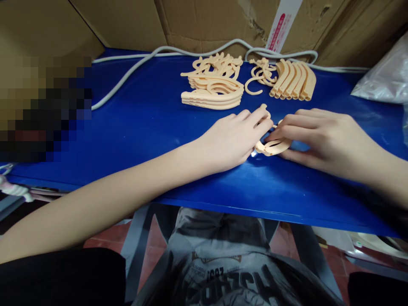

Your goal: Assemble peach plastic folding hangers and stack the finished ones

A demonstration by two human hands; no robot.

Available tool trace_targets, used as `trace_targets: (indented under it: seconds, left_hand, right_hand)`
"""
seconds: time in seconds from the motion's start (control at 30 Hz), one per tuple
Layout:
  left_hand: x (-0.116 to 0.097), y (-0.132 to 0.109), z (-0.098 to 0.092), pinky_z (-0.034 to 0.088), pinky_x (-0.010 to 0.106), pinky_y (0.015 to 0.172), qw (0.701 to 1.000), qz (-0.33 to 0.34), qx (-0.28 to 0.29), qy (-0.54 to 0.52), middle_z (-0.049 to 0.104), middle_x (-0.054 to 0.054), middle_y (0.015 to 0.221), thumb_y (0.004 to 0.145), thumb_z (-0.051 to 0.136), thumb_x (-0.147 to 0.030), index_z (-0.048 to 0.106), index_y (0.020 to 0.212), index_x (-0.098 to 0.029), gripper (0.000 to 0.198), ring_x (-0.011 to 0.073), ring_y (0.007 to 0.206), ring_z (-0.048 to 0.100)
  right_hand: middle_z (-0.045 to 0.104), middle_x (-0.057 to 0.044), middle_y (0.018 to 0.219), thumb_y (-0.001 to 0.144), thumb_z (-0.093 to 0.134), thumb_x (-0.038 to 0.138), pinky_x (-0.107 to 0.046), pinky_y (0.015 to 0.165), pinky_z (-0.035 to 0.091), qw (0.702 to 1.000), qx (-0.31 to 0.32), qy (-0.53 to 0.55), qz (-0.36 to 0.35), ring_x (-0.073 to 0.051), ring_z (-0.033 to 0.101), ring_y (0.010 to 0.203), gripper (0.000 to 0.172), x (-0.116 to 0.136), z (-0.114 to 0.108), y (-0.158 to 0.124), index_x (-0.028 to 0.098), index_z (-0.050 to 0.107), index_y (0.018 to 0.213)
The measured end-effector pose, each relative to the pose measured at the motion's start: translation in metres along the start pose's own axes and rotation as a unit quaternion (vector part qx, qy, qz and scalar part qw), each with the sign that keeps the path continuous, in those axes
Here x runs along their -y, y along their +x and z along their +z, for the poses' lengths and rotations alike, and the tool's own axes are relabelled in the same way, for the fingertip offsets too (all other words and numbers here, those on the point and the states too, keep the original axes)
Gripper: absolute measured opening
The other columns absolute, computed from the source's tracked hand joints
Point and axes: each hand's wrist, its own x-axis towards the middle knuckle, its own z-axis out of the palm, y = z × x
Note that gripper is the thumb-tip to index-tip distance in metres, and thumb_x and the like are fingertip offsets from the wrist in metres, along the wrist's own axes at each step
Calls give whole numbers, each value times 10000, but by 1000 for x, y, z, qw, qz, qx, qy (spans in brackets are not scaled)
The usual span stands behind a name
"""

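Observation:
Between my two hands is a beige plastic folding hanger, just above or on the blue tabletop; its hook end pokes up past my left fingers. My left hand closes its fingers on the hanger's left side. From the right, my right hand pinches its curved arm between thumb and fingers. Behind my left hand lies a stack of folded hangers with their hooks bunched at the back. Loose hooks and a row of curved hanger arms lie behind my right hand.
A white cable snakes along the back of the blue table. Cardboard boxes stand behind it. At the right edge sits a clear plastic bag. A blurred-out patch covers the left side.

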Motion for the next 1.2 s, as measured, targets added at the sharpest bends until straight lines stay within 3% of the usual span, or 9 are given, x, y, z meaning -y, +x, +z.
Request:
trace_targets:
  seconds: [0.2, 0.47, 0.73, 0.9, 1.07, 1.2]
  left_hand:
    - [-3, 0, -4, 613, 535, 1222, 1000, -7, 11, 0, 476, 233, 1821, 1093, 455, -48, 538, 1659, -94, 574, 387, 1517, 642]
    - [6, -2, -3, 661, 482, 1111, 995, 38, -33, -80, 638, 190, 1605, 1095, 475, -94, 616, 1520, -137, 449, 352, 1424, 675]
    - [13, 0, -4, 641, 421, 991, 996, 55, -39, -64, 704, 160, 1462, 1094, 473, -58, 671, 1395, -158, 374, 313, 1290, 706]
    - [15, 0, -2, 630, 429, 1013, 994, 51, -44, -82, 709, 161, 1462, 1137, 509, -113, 677, 1425, -156, 337, 322, 1311, 700]
    - [16, 1, 0, 591, 475, 1185, 991, 78, -64, -93, 637, 177, 1630, 1063, 537, -47, 614, 1512, -153, 467, 326, 1456, 638]
    - [13, 3, -5, 580, 503, 1187, 989, 108, -19, -101, 733, 165, 1459, 1003, 557, -24, 659, 1309, -156, 349, 339, 1371, 687]
  right_hand:
    - [779, -63, 1003, 1163, 527, 691, -423, 824, 533, 994, 22, 105, 37, -269, 705, 909, 489, -4, -3, -1, 264, 735, 1049]
    - [787, -48, 1087, 1146, 536, 726, -427, 844, 582, 986, 8, 159, 47, -261, 744, 962, 491, -11, 3, -10, 306, 782, 1081]
    - [810, -15, 1200, 1121, 696, 507, -372, 916, 638, 959, 35, 278, 29, -230, 784, 1058, 210, -3, -13, -12, 354, 834, 1164]
    - [810, -40, 1229, 1161, 651, 487, -344, 929, 642, 949, 49, 311, 7, -210, 792, 1089, 260, 4, -16, -11, 338, 847, 1243]
    - [801, -6, 1251, 1147, 646, 304, -320, 930, 642, 944, 38, 328, 8, -182, 777, 1095, 249, 7, -15, -5, 368, 880, 1090]
    - [778, -36, 1240, 1141, 663, 305, -325, 918, 645, 941, 9, 336, 31, -176, 782, 1083, 265, 3, -15, -2, 338, 879, 991]
